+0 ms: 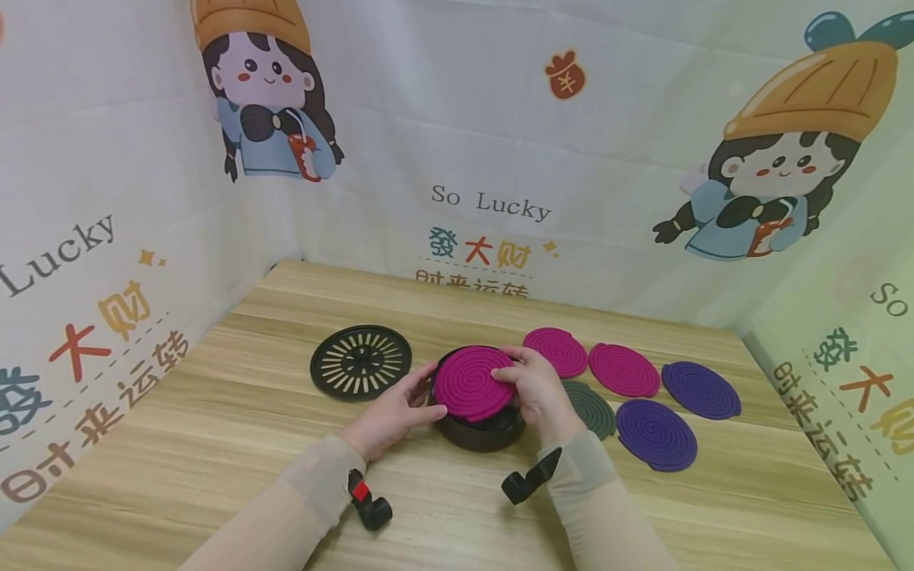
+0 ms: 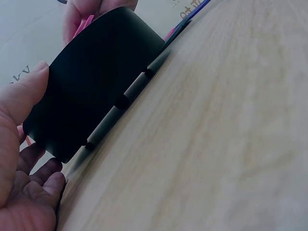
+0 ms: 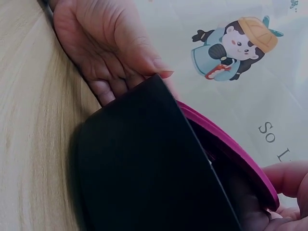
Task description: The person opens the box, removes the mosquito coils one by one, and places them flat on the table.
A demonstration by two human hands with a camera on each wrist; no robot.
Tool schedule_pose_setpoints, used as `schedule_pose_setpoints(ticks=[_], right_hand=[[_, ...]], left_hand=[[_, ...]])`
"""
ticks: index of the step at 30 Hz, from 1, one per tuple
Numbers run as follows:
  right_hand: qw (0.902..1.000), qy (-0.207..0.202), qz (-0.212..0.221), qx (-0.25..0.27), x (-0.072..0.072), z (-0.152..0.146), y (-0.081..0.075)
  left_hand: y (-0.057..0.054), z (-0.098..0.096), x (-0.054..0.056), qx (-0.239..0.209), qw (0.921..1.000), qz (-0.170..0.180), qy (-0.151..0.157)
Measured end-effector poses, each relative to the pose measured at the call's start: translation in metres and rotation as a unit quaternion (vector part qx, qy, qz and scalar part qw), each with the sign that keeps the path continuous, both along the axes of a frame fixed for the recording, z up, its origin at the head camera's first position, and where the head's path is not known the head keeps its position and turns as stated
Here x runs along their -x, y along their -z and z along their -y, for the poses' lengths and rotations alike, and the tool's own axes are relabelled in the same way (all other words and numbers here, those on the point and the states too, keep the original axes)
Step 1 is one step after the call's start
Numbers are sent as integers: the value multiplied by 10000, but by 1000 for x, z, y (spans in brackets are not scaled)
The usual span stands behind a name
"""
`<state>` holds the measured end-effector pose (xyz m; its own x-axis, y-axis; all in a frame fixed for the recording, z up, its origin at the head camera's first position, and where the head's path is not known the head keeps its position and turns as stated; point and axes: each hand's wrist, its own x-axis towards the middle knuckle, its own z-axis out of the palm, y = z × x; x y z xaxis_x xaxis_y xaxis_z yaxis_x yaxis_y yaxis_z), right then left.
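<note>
A pink mosquito coil (image 1: pixel 470 386) lies tilted over the mouth of a black round mosquito coil holder (image 1: pixel 480 436). My right hand (image 1: pixel 541 390) pinches the coil's right edge, thumb on top. In the right wrist view, fingertips (image 3: pixel 248 204) reach beneath the coil, inside the rim, and the coil (image 3: pixel 228 147) shows edge-on. My left hand (image 1: pixel 389 416) grips the holder's left side. Its thumb (image 2: pixel 29 91) is at the rim in the left wrist view, with the other fingers around the lower side of the holder (image 2: pixel 96 77).
A slotted black round lid (image 1: pixel 366 362) lies on the wooden table (image 1: pixel 250 444) at the left. To the right lie two pink coils (image 1: pixel 624 369), a dark green coil (image 1: pixel 589 409) and two purple coils (image 1: pixel 657 434). A printed cloth (image 1: pixel 457 119) stands behind the table.
</note>
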<state>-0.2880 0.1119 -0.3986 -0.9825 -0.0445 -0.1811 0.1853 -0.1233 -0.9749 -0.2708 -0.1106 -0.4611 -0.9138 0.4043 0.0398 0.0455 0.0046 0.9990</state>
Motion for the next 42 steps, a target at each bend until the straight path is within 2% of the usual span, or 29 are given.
schedule_pose_setpoints(ticks=[9, 19, 31, 42], right_hand=[[9996, 49, 34, 274, 0, -4, -1], [9965, 108, 8, 834, -1, -17, -3], [9961, 45, -101, 880, -5, -50, -7], [9924, 179, 54, 1219, -13, -87, -6]], left_hand=[[-1, 1, 0, -36, 10000, 34, 22], [-1, 2, 0, -127, 9999, -9, 31], [0, 2, -1, -78, 10000, 3, 10], [4, 1, 1, -81, 10000, 35, -37]])
